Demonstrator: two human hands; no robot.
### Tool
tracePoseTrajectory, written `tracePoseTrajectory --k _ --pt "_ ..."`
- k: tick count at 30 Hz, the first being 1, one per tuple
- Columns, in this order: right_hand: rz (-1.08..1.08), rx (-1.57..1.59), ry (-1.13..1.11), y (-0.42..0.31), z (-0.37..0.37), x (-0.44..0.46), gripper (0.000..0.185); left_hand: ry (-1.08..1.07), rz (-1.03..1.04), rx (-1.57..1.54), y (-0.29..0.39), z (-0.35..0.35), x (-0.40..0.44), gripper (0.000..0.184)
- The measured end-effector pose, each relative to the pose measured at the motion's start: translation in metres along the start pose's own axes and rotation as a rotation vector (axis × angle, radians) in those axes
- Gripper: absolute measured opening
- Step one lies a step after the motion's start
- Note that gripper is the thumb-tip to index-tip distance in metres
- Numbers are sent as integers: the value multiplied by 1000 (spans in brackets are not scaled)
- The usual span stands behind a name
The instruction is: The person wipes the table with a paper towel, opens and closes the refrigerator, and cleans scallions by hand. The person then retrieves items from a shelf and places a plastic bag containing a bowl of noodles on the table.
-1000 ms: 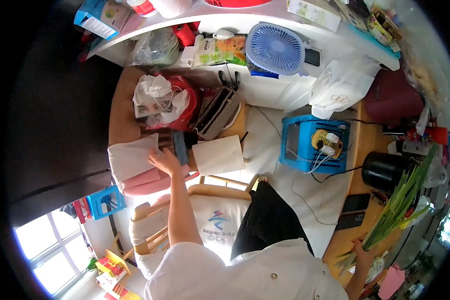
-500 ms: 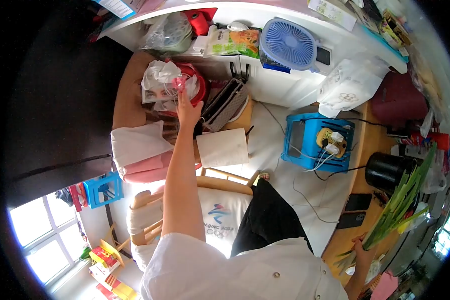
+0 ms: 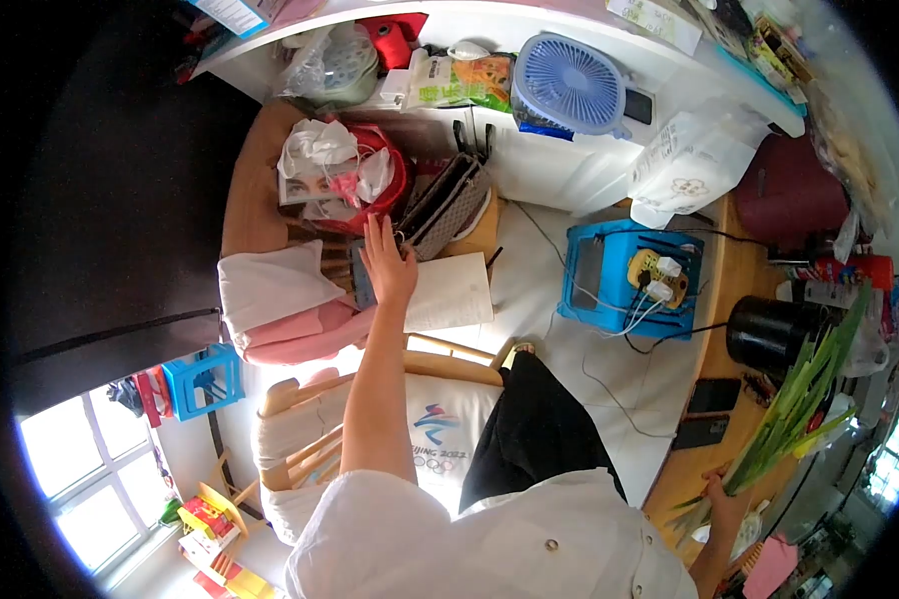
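Note:
My left hand (image 3: pixel 390 268) is open, its fingers stretched out with nothing seen in them, over the front of the red basket (image 3: pixel 398 190) and beside the checked handbag (image 3: pixel 445 220). In the basket lie crumpled white plastic (image 3: pixel 315 148), a small pink item (image 3: pixel 344 188) and a packet printed with eyes (image 3: pixel 310 188). Over at the right, my right hand (image 3: pixel 714 487) is closed round the lower ends of a bunch of long green stalks (image 3: pixel 784 424), which slants up over the wooden table (image 3: pixel 659 499).
A wooden armchair with a white cushion (image 3: pixel 449 399) stands in front of me. A blue stool (image 3: pixel 589 275) carries a yellow power strip (image 3: pixel 659 275), and cables trail over the floor. A blue fan (image 3: pixel 572 85) sits on the white cabinet. Two phones (image 3: pixel 704 414) lie on the table.
My left hand has left the pink item in the red basket and drawn back toward me, fingers spread. My right hand still grips the green stalks.

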State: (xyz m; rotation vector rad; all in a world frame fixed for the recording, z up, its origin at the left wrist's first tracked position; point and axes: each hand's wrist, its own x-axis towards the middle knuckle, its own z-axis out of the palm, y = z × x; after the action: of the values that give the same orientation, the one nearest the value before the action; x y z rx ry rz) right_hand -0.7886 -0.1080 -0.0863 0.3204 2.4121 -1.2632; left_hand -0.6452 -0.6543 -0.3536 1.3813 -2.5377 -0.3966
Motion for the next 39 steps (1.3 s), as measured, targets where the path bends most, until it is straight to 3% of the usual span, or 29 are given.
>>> tracePoseTrajectory --k 4,7,10,13,16,17,20,24,28,30,33,36,39 --pt "-60 -110 23 36 -24 11 35 74 -64 -170 -17 6 -27 74" --pt "-29 -1 -71 6 -11 2 31 246 -266 -460 -37 1 -13 66" --pt "-28 -21 -63 7 -10 3 31 334 -347 -445 -37 -29 17 55" --pt "-38 7 -79 10 -12 4 35 331 -78 -84 -60 -38 40 42" --pt "84 -84 -48 10 -17 4 53 60 41 105 -68 -56 62 33" --pt "92 -154 11 14 -19 4 61 -139 -13 196 -74 -60 72 40" --pt "124 -282 106 24 -22 7 80 -428 -97 344 -58 -81 93 39" --pt "173 -253 32 16 -16 9 85 -589 53 636 -123 -31 127 38" --pt "120 -182 -116 21 -18 13 76 -570 -169 542 -95 -52 122 45" --pt "73 -173 -24 9 -7 6 70 -518 -201 522 -89 -62 119 51" --pt "50 -190 -23 9 -10 8 71 -238 144 229 -128 -68 121 52" --pt "85 -188 -43 8 -9 13 76 -133 276 168 -136 -89 125 57" --pt "118 -184 -12 0 -2 14 80 -244 164 124 -137 -98 130 53"
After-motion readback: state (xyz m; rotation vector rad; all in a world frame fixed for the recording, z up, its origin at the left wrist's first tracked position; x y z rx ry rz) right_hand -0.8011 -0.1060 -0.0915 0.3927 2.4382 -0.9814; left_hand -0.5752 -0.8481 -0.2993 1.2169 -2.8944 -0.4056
